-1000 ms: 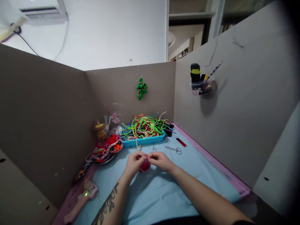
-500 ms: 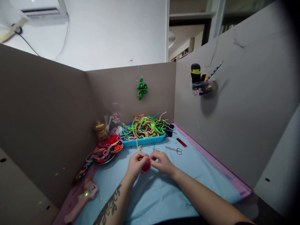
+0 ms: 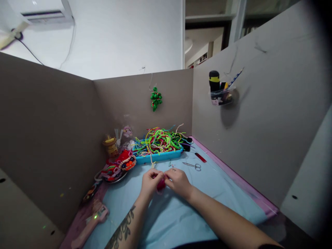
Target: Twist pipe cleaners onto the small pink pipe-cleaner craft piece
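Over the blue cloth (image 3: 135, 221), my left hand (image 3: 150, 182) pinches a small deep-pink pipe-cleaner piece (image 3: 161, 185) between thumb and fingers. My right hand (image 3: 179, 180) is closed at the right side of the same piece, its fingertips meeting the left ones. The fingers hide much of the piece, so its exact shape cannot be made out. Just beyond the hands stands a blue tray (image 3: 159, 158) heaped with tangled pipe cleaners (image 3: 166, 140) in green, yellow, red and pink. Small scissors (image 3: 192, 166) lie to the right of my right hand.
A red flat object (image 3: 200, 157) lies past the scissors. At left are a dish (image 3: 116, 180) of red and pink fuzzy pieces, a jar (image 3: 111, 147) and a pink glue gun (image 3: 92, 223) with a green light. Grey panels (image 3: 124, 95) enclose the table; a clear holder (image 3: 221, 98) hangs right.
My right hand has turned slightly, its knuckles now higher and its fingers curled more over the pink piece. My left hand keeps its pinch. The view has shifted a little.
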The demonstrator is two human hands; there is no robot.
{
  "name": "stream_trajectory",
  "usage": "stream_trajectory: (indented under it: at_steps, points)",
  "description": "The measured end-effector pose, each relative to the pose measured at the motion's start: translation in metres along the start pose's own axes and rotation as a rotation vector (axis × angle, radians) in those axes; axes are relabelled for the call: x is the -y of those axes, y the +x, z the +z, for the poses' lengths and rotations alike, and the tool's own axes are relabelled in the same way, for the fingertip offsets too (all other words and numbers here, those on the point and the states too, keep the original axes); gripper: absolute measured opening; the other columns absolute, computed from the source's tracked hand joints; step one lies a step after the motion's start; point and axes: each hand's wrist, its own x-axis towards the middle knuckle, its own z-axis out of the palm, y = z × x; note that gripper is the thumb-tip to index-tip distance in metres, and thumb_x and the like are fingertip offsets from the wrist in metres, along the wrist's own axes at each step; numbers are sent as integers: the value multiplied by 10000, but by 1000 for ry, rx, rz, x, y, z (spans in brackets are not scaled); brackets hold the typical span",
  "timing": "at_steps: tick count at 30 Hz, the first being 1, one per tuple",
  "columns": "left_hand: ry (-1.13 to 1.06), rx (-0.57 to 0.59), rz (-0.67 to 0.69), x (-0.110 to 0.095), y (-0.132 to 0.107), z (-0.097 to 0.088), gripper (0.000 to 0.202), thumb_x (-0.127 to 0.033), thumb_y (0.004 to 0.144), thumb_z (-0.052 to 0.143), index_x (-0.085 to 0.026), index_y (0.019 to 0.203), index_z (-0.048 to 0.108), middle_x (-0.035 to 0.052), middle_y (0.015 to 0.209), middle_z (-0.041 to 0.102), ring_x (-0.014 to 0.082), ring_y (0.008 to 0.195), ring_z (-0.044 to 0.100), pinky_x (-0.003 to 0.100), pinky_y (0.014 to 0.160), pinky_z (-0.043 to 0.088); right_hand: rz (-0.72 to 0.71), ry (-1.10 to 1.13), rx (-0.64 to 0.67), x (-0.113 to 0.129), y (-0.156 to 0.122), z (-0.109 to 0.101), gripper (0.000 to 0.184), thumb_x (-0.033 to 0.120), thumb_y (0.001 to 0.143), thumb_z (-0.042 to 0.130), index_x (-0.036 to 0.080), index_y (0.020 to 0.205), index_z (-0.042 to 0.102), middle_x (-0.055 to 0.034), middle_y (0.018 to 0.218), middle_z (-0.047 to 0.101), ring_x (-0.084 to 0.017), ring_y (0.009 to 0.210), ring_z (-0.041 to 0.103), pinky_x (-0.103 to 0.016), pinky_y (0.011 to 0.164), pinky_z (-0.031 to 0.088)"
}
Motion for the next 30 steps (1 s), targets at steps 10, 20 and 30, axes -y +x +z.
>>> stream_trajectory:
  at_steps: [10, 20, 30]
  points:
    - [46, -74, -28, -1, -2, 6, 210, -334, 654, 666, -134, 590, 656, 24, 585, 630, 143, 584, 561, 234, 583, 421, 18, -155, 51, -2, 0, 7, 148, 188, 840, 485, 150, 761, 604, -59, 685, 630, -169, 661, 559, -260, 627, 375]
    - [-58, 19, -87, 3, 7, -7, 238, -355, 650, 681, -117, 655, 676, 114, 873, 707, 204, 761, 634, 282, 691, 471, 318, 635, 173, -4, 6, -5, 359, 360, 893, 418, 155, 640, 570, 21, 563, 531, -105, 546, 480, -207, 523, 357]
    - [93, -34, 31, 12, 12, -11, 230, -335, 717, 615, -146, 807, 711, 70, 823, 707, 199, 766, 621, 267, 683, 458, 416, 617, 72, -8, 8, -2, 291, 354, 892, 396, 166, 720, 538, 29, 592, 484, -116, 590, 460, -217, 555, 352]
